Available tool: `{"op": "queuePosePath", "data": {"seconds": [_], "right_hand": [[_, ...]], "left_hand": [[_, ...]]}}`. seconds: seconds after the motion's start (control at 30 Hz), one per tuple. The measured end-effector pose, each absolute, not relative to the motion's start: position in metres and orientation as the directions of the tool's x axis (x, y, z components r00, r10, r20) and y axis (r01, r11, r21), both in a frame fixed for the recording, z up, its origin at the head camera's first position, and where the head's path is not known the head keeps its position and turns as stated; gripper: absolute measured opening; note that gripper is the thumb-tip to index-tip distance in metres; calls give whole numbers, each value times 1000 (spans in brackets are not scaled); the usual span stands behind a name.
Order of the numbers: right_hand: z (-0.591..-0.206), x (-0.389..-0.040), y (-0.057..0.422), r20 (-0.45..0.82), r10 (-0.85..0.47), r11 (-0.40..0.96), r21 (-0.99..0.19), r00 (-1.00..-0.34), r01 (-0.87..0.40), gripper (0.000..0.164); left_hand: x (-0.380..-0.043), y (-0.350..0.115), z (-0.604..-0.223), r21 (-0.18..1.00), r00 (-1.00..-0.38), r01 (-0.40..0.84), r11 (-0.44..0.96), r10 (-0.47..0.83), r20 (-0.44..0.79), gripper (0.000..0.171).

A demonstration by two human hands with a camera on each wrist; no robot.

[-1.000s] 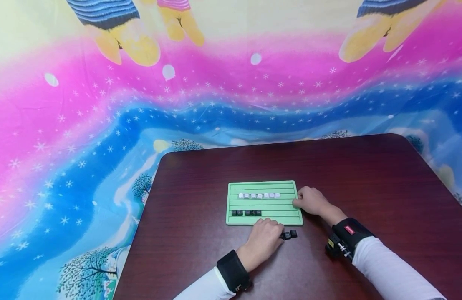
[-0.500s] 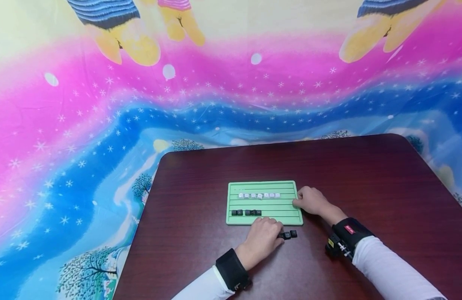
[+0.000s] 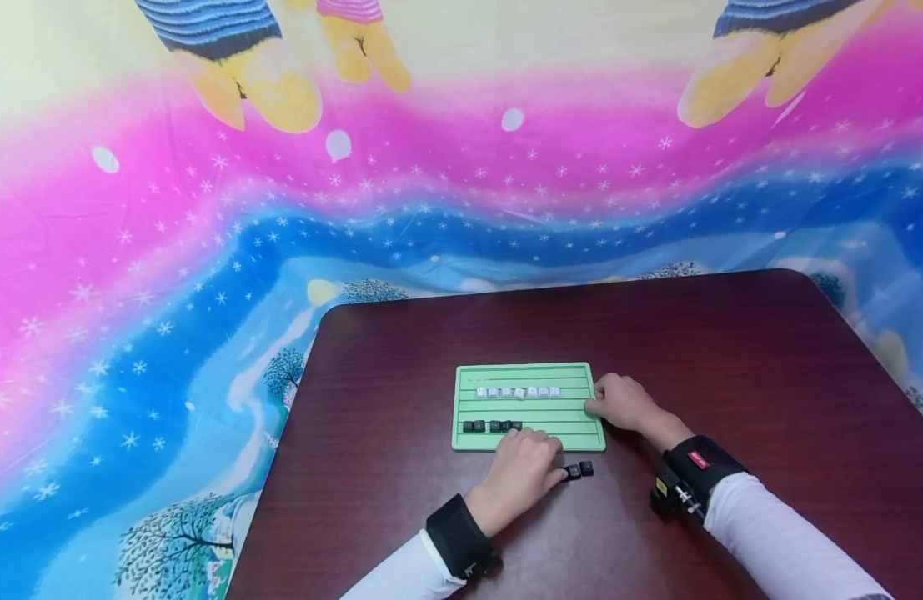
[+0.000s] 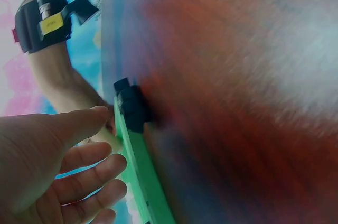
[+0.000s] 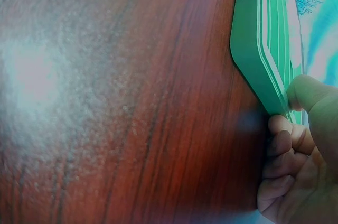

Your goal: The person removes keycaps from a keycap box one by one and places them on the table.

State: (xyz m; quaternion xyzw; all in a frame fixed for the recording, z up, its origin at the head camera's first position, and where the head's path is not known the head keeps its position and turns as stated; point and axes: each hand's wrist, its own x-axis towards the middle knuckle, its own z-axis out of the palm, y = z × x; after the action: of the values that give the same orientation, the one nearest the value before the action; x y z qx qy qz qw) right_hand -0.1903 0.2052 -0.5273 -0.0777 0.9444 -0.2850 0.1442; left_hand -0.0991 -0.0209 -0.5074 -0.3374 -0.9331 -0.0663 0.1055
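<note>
The left hand [image 3: 521, 471] has shifted slightly toward the green board [image 3: 566, 418] and away from the loose black cubes [image 3: 574, 472], its thumb and fingers relaxed and apart — nothing visible between them. The right hand [image 3: 624, 402] still pinches the board's right edge, so the board lies steady on the tabletop [image 3: 386, 375]. Its white row [image 3: 519, 392] and black row [image 3: 494, 426] look unchanged — the shift seems a mere repositioning, with no cube added.
</note>
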Motion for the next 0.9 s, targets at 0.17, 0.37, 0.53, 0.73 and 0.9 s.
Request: {"op": "queuePosePath", "data": {"seconds": [0.17, 0.37, 0.53, 0.73, 0.9], "right_hand": [[-528, -190, 207, -221, -243, 815, -574, -944, -75, 40], [-529, -191, 207, -220, -245, 817, -571, -944, -79, 40], [-529, -191, 206, -224, -237, 821, -566, -945, -72, 40], [-528, -190, 206, -211, -238, 820, -567, -948, -80, 41], [-527, -190, 206, -207, -235, 824, -561, -950, -81, 41]], "left_hand": [[-104, -24, -504, 71, -750, 636, 768, 594, 290, 23], [-108, -28, -501, 81, -765, 618, 782, 574, 292, 21], [-110, -30, -500, 83, -769, 612, 787, 567, 296, 23], [-112, -34, -499, 103, -788, 590, 801, 542, 291, 23], [-114, -36, -499, 116, -806, 571, 813, 528, 269, 26]]}}
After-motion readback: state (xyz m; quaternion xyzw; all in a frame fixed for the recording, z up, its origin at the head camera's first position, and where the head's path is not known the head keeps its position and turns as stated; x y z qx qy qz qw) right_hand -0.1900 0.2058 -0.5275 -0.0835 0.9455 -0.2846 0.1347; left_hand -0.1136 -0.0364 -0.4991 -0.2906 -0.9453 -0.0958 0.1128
